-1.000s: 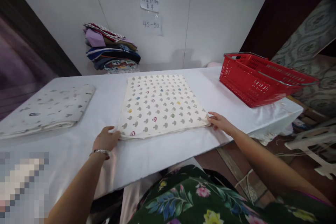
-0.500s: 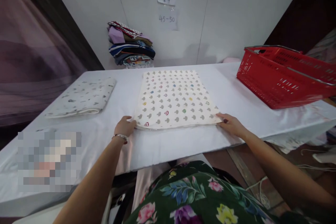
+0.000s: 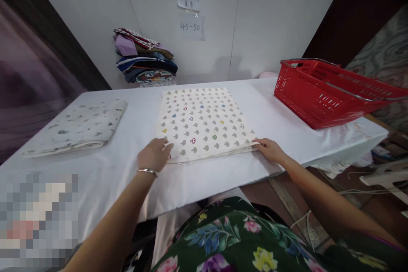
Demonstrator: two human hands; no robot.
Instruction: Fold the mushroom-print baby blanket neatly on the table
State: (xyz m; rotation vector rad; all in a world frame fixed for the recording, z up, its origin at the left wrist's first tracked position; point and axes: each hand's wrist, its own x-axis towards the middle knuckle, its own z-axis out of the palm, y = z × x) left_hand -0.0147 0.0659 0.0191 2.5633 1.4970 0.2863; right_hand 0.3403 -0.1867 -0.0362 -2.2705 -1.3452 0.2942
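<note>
A cream cloth printed with grey and coloured mushrooms lies folded in a flat rectangle before me. My right hand pinches its near right corner between thumb and fingers, and that edge is slightly raised. Over the near left corner rests my left hand, a bracelet at its wrist. Its thumb and fingers are apart, and it is a little blurred; part of the corner is hidden beneath it.
A second folded patterned cloth lies to the left on the white-covered table. At the back stands a stack of folded fabrics by the wall. A red plastic basket sits at the right. Paper notes hang on the wall.
My left hand has shifted from gripping the near left corner to lying over it, fingers apart. The right hand keeps its corner, now slightly lifted. The whole view has turned a little rightward.
</note>
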